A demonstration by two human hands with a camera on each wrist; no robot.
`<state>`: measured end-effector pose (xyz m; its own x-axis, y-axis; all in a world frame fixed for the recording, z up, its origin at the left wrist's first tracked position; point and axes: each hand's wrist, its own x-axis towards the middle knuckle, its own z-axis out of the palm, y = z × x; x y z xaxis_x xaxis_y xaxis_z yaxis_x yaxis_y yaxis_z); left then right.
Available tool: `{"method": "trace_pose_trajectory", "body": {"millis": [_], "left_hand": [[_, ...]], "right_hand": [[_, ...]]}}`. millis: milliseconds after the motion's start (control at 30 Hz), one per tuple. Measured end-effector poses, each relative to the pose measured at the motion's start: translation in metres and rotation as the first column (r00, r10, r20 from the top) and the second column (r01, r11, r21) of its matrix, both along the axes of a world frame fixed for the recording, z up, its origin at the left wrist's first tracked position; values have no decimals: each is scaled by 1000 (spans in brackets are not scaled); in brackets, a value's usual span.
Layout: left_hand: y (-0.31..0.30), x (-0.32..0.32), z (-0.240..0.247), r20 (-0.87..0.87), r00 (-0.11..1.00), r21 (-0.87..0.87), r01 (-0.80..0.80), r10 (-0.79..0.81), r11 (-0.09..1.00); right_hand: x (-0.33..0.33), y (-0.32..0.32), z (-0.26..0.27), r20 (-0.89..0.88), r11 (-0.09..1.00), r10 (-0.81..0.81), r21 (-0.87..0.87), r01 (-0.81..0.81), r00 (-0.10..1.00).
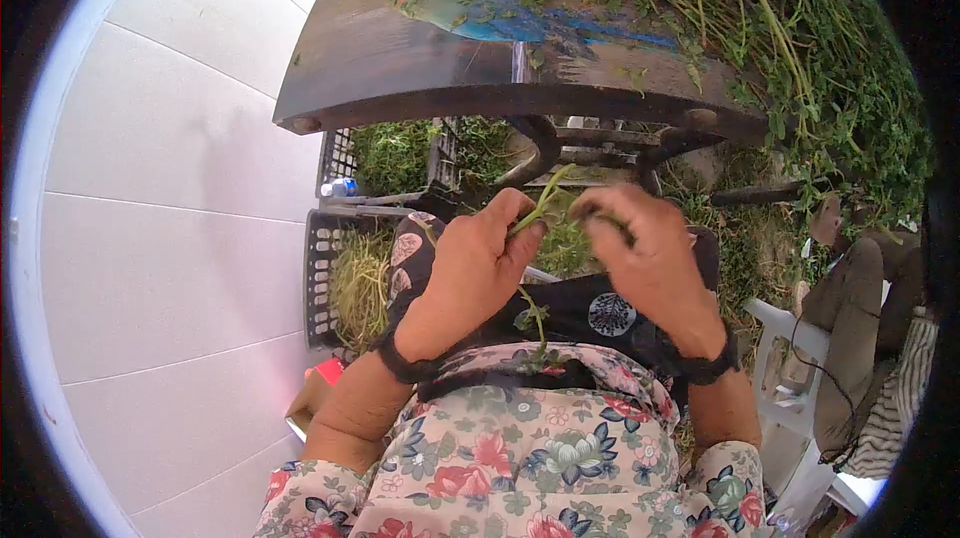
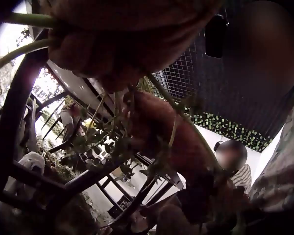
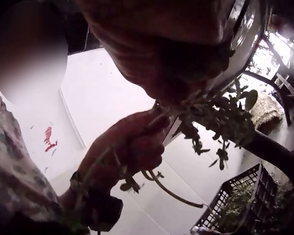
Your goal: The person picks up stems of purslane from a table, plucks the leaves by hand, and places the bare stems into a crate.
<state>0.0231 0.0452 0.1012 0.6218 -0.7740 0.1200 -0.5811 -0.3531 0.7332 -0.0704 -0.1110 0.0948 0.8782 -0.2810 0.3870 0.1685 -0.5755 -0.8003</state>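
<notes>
My left hand [image 1: 462, 273] pinches thin green stems [image 1: 545, 203] between thumb and fingers, above my lap. A leafy end of the stems dangles below that hand. Close beside it on the right, my right hand [image 1: 655, 263] is slightly blurred, its fingers curled. In the right wrist view, small-leaved sprigs [image 3: 220, 117] stick out from under the right hand's fingers, which meet the left hand's [image 3: 142, 142] fingertips. A bent bare stem [image 3: 174, 193] hangs beneath the left hand there. Two stem ends [image 2: 32, 19] poke out of the left hand in the left wrist view.
A dark table [image 1: 400, 73] ahead bears a large heap of leafy stems [image 1: 830, 68] spilling over its right edge. At left, a black crate [image 1: 318, 278] holds pale stems; another crate [image 1: 335, 158] holds greens. A person's legs [image 1: 850, 308] and a white chair [image 1: 770, 333] are at right.
</notes>
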Motion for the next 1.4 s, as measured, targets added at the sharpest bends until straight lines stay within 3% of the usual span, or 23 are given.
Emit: {"method": "trace_pose_trajectory", "body": {"millis": [100, 233, 500, 600, 700, 800, 900, 1000, 1100, 1200, 1267, 1333, 1400], "left_hand": [[-1, -1, 3, 17, 1000, 11, -7, 7, 1000], [0, -1, 3, 20, 1000, 78, -8, 6, 997], [1, 3, -2, 42, 999, 36, 32, -33, 999], [1, 1, -2, -18, 998, -9, 55, -55, 998], [-4, -2, -5, -40, 997, -83, 58, -62, 995], [-8, -4, -4, -28, 997, -63, 67, -68, 996], [-10, -4, -8, 18, 997, -15, 76, -76, 997], [-9, -5, -17, 54, 997, -2, 63, -63, 998], [-13, -4, -15, 93, 994, -8, 56, -55, 998], [-9, -6, 0, 79, 997, 27, 10, -12, 1000], [-3, -1, 3, 51, 999, 21, 2, -3, 1000], [5, 8, 2, 33, 999, -32, -10, 11, 999], [8, 10, 5, -30, 1000, 25, 3, -2, 1000]], "right_hand": [[-4, 3, -5, -141, 985, 19, -168, -43, 990], [-2, 6, -6, -140, 982, 46, -173, -71, 989], [0, 6, -20, -112, 985, 76, -146, -92, 991], [-2, 7, -23, -82, 995, 33, -86, -40, 996], [-2, 10, -26, -96, 990, -42, 133, 55, 994], [-4, 13, -30, -267, 866, -23, 477, 153, 964], [-5, 14, -32, -312, 831, 3, 530, 171, 950], [-1, 13, -43, -126, 963, -114, 228, 141, 985], [1, 16, -44, -265, 887, -121, 404, 225, 957], [1, 6, -66, -290, 906, -326, 175, 384, 900], [-8, -32, -80, -283, 831, -523, 41, 555, 804], [-23, -59, -82, -304, 814, -504, 146, 563, 808], [-24, -59, -77, -296, 667, -359, 582, 465, 885]]}}
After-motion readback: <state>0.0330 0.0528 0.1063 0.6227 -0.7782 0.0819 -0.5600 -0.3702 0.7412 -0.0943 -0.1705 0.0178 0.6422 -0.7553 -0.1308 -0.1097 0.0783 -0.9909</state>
